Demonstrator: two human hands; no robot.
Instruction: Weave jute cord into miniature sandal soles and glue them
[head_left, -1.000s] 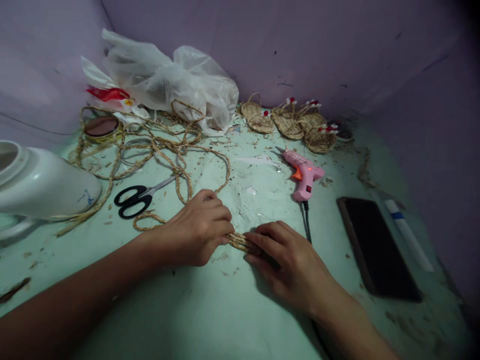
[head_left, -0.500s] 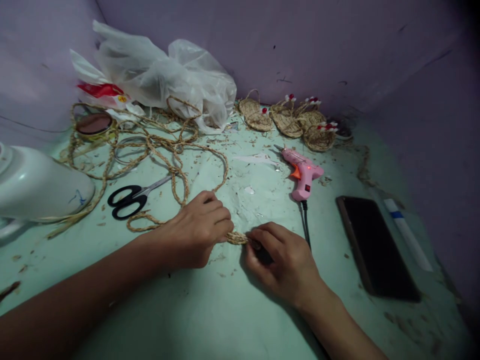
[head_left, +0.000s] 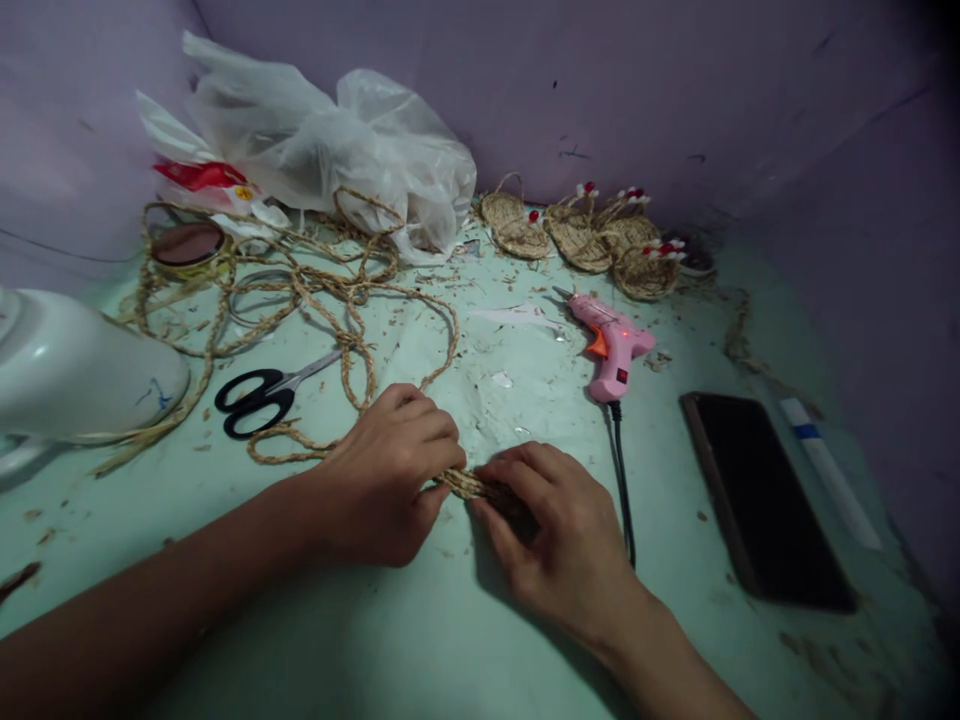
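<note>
Between my two hands, low over the middle of the table, is a small piece of coiled braided straw rope (head_left: 466,484). My left hand (head_left: 394,470) pinches its left end, and my right hand (head_left: 551,530) has thumb and fingers closed round its right end. Most of the piece is hidden by the fingers. A long loose braided rope (head_left: 352,290) lies in loops behind my left hand. Black-handled scissors (head_left: 259,400) rest left of that hand. A pink glue gun (head_left: 613,345) with a lit red light lies beyond my right hand.
A white jug (head_left: 90,370) lies at the left. Behind the rope are a plastic bag (head_left: 322,150) and a round tin (head_left: 187,250). Several woven straw slippers with beads (head_left: 517,225) sit by the wall. A phone (head_left: 765,500) and a white stick (head_left: 832,470) lie at the right.
My right hand has shifted slightly left along the straw piece, and its fingers have closed further over it. The left hand has tilted a little; more of the coiled strands shows between the hands.
</note>
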